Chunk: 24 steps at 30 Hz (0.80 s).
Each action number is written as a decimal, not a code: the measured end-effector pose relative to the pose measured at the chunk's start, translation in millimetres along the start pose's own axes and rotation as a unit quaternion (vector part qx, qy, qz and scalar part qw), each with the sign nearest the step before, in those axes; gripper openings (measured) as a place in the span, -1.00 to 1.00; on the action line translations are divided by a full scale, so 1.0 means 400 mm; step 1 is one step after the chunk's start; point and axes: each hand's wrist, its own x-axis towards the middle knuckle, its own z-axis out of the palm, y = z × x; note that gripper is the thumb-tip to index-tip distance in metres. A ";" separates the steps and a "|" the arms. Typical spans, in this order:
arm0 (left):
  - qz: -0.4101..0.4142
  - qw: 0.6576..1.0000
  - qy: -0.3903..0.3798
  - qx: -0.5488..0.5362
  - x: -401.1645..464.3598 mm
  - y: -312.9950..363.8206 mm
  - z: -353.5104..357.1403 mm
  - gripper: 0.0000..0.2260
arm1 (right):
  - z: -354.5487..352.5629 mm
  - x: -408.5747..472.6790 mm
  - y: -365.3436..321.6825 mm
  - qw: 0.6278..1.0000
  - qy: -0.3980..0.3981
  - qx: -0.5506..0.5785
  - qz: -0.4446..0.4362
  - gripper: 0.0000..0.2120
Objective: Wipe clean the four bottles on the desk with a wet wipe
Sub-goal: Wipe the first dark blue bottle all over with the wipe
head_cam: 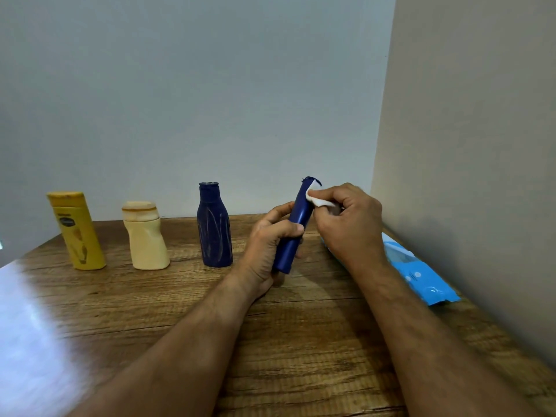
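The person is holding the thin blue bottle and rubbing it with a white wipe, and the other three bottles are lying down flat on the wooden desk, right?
Not quite. In the head view the tall yellow bottle, the squat cream bottle and the wide dark blue bottle stand upright on the wooden desk. The rest holds: the left hand grips the slim blue bottle while the right hand rubs its top with the white wet wipe.

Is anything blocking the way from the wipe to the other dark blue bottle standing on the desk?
Only the slim blue bottle that the left hand grips: it sits between the wet wipe, pinched in the right hand, and the standing dark blue bottle. Nothing else visible lies between them.
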 end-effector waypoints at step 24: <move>-0.103 0.971 0.097 -0.191 0.038 0.007 -0.006 -0.61 | 0.017 -0.025 -0.011 0.961 -0.268 -0.061 -0.020 -0.83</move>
